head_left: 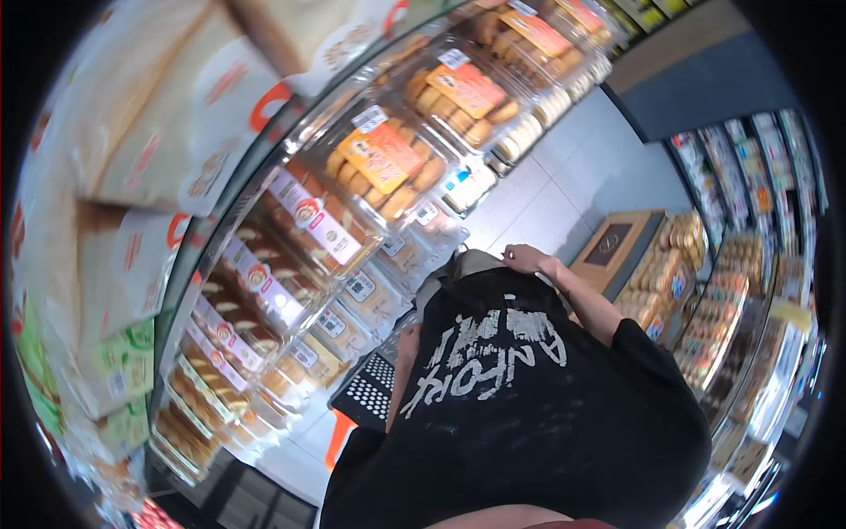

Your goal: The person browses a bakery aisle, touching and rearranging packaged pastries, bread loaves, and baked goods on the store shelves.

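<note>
My right hand is over the floor beyond the hem of my black T-shirt, its fingers curled; whether it holds anything is too small to make out. My left hand hangs beside the shirt, near a black perforated basket; its fingers are mostly hidden. Clear boxes of round cookies with orange labels stand on the shelf at upper left. Boxes of brown bread with pink and white labels sit below them, above a lower row of small clear packs.
Large paper-wrapped packages fill the left side. An orange handle shows beside the basket. On the right stand a wooden crate, shelves of boxed cookies and a rack of packets. Grey floor tiles lie between.
</note>
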The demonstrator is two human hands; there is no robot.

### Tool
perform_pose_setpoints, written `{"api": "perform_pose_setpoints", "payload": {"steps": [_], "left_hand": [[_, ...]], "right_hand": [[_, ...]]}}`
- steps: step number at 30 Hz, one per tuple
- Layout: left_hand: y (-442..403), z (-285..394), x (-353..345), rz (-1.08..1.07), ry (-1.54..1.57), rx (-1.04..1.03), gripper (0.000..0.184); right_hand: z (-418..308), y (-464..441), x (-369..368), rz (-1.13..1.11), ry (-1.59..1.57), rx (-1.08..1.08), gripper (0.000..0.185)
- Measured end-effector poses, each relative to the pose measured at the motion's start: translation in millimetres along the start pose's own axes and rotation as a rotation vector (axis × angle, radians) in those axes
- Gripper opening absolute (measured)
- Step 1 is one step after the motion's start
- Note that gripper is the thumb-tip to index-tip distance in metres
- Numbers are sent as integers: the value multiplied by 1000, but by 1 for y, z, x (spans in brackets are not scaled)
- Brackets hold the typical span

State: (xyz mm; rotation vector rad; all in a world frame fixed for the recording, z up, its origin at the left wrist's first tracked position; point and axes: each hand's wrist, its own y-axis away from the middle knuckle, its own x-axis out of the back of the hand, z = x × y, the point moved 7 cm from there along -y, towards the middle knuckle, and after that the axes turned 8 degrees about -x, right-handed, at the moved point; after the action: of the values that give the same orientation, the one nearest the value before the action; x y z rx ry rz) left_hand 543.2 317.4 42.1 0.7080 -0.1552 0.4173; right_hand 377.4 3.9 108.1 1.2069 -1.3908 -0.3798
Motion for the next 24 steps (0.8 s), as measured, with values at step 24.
{"api": "perform_pose_setpoints", "payload": {"steps": [24], "left_hand": [[-93, 12, -150, -159, -100, 32, 24]], "right_hand": [[238, 79, -195, 220, -799, -291, 36]]}}
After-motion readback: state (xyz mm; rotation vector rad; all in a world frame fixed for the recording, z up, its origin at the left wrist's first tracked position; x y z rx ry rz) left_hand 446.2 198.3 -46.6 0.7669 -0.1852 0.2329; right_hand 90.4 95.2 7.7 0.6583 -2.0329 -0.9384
